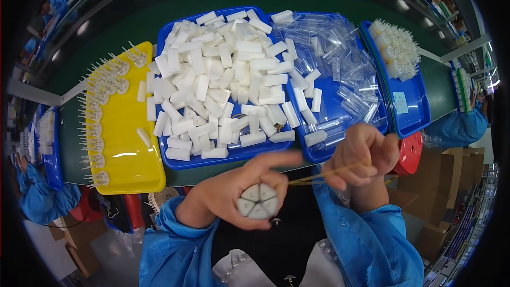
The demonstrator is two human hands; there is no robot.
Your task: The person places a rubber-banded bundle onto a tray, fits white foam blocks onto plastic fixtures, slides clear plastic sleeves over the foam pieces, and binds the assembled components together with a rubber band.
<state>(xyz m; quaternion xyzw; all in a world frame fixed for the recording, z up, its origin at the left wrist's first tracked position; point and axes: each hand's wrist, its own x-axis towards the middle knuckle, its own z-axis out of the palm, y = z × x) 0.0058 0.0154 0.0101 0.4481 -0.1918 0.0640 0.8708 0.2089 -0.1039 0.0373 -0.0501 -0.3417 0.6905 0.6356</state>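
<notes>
My left hand (234, 191) is wrapped round a round bundle of wedge-shaped pale grey pieces (257, 202), whose ends face up and meet at the centre. From beside the bundle a stretched yellowish rubber band (313, 176) runs over to my right hand (358, 159). The fingers of that hand are closed on the band's far end, drawn out to the right. Just beyond both hands, a blue tray (228, 160) is heaped with white foam-like blocks (202, 87). How far the band goes round the bundle is hidden by my left fingers.
On the left, a yellow tray (130, 154) bears pale clusters with upright pins (93, 122). A second blue tray (332, 95) carries clear plastic tubes (334, 37). Farther right, another blue tray (414, 114) holds bundled white pieces (396, 50). Co-workers in blue sleeves sit at both sides.
</notes>
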